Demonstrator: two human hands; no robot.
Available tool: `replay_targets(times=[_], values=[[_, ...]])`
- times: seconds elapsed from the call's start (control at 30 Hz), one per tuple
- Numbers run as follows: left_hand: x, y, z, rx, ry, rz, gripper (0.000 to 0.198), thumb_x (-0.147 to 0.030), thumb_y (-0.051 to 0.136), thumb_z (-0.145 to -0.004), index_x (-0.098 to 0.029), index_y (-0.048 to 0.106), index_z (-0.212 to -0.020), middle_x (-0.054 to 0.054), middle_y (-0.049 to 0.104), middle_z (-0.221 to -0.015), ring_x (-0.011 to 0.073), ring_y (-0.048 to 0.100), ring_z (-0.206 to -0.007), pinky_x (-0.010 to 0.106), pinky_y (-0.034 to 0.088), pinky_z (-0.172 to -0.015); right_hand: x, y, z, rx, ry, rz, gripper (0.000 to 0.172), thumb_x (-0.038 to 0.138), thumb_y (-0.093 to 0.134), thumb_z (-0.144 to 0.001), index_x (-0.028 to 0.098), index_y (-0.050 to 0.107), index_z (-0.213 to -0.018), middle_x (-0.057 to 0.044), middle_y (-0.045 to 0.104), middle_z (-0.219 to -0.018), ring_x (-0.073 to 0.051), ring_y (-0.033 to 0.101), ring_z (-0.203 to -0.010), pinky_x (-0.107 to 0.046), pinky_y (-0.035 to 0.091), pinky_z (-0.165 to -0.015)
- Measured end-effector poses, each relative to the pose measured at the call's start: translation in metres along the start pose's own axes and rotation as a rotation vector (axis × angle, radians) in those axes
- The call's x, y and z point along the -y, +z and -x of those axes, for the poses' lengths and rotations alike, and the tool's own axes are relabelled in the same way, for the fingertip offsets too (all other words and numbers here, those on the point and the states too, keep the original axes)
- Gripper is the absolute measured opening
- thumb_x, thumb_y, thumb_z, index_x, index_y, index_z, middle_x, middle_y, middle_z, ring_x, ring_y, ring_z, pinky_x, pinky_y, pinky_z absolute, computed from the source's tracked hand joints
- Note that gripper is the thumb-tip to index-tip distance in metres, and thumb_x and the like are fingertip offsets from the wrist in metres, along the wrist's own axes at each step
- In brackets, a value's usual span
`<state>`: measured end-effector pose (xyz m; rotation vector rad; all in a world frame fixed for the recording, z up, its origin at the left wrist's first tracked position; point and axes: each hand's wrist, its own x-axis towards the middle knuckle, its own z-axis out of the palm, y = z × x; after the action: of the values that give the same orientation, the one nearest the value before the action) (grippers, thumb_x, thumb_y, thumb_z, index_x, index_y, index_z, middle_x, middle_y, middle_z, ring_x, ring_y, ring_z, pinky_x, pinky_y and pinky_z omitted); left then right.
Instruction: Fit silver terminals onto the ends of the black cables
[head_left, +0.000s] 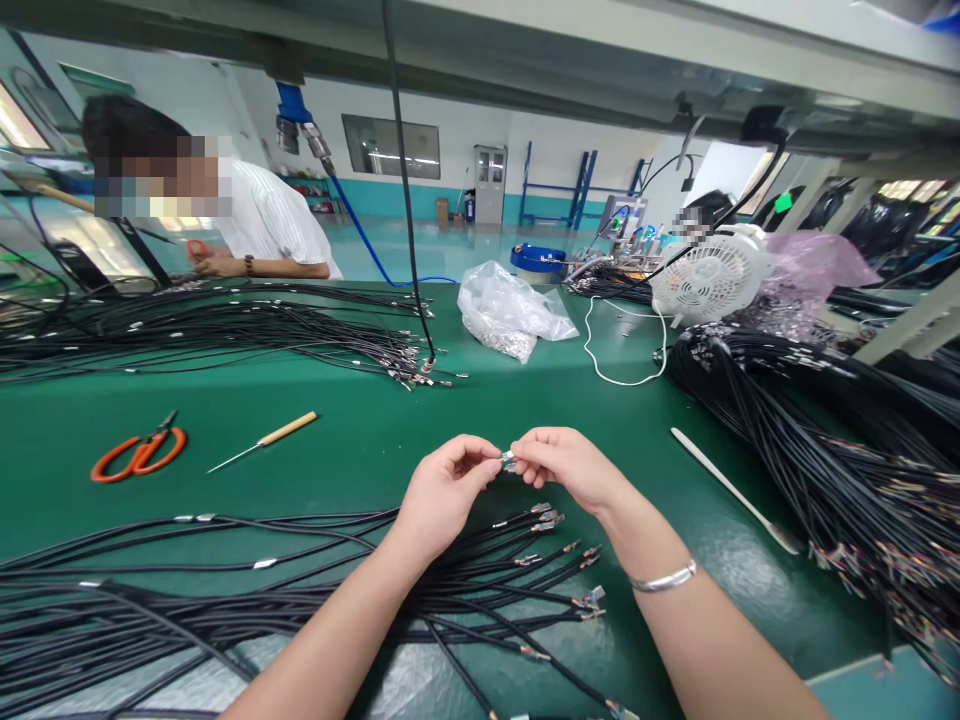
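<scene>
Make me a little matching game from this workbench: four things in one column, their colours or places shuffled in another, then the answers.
Things:
1. scissors
2. awl
3. fan
4. small shiny piece

Colours or places:
A. yellow-handled
B. between the fingertips of the left hand and right hand
C. orange-handled
D. white, beside a pink plastic bag

Pairs: 1-C; 2-A; 3-D; 4-B

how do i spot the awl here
On the green table, look left of the left hand. The awl lies right of the orange scissors; instead of loops, it has one straight yellow handle and a thin spike.
</scene>
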<state>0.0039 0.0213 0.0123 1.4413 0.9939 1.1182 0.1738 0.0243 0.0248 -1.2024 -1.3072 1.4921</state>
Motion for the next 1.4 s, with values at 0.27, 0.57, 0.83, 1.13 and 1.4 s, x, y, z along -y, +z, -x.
replay_targets(times=[0.27, 0.57, 0.83, 1.13, 1.4], values=[[0.001, -0.003, 0.002, 0.017, 0.248, -0.338, 0.016, -0.023, 0.055, -0.080, -0.023, 0.069, -0.087, 0.001, 0.063, -0.081, 0.0129, 0.058, -0.076, 0.024, 0.044, -0.072, -0.002, -0.002, -0.004, -0.011, 0.020, -0.005, 0.024, 0.036, 0.066, -0.069, 0.013, 0.061, -0.067, -0.003, 0.063, -0.065, -0.007, 0.053, -0.053, -0.018, 0.039, -0.050], [-0.006, -0.002, 0.005, -0.010, 0.229, -0.359, 0.009, -0.024, 0.057, -0.076, -0.020, 0.065, -0.075, 0.001, 0.061, -0.076, 0.0128, 0.055, -0.072, 0.023, 0.043, -0.068, -0.001, 0.001, -0.002, 0.015, 0.008, -0.019, 0.026, 0.038, 0.066, -0.069, 0.013, 0.060, -0.067, -0.002, 0.061, -0.064, -0.007, 0.052, -0.053, -0.019, 0.040, -0.050], [-0.018, -0.011, -0.004, 0.134, -0.217, 0.204, 0.017, -0.026, 0.069, -0.064, -0.013, 0.061, -0.071, 0.001, 0.060, -0.067, 0.0108, 0.055, -0.063, 0.024, 0.043, -0.066, 0.003, 0.006, 0.002, 0.023, -0.180, 0.123, 0.026, 0.039, 0.061, -0.074, 0.014, 0.058, -0.072, -0.002, 0.061, -0.065, -0.010, 0.054, -0.058, -0.023, 0.043, -0.055], [-0.029, -0.027, 0.003, 0.112, -0.232, 0.091, 0.026, -0.032, 0.069, -0.066, -0.015, 0.064, -0.084, 0.002, 0.065, -0.074, 0.0122, 0.059, -0.066, 0.026, 0.044, -0.070, 0.001, 0.007, 0.000, -0.005, -0.188, 0.111, 0.029, 0.043, 0.061, -0.073, 0.014, 0.058, -0.071, -0.002, 0.063, -0.068, -0.010, 0.054, -0.057, -0.024, 0.042, -0.055], [-0.008, -0.047, 0.022, 0.138, -0.062, -0.393, 0.019, -0.030, 0.056, -0.074, -0.017, 0.068, -0.080, 0.003, 0.067, -0.073, 0.0156, 0.058, -0.069, 0.026, 0.044, -0.068, 0.001, 0.011, 0.003, 0.062, -0.218, 0.112, 0.034, 0.043, 0.062, -0.074, 0.013, 0.062, -0.090, -0.004, 0.063, -0.076, -0.011, 0.054, -0.062, -0.024, 0.042, -0.058]])
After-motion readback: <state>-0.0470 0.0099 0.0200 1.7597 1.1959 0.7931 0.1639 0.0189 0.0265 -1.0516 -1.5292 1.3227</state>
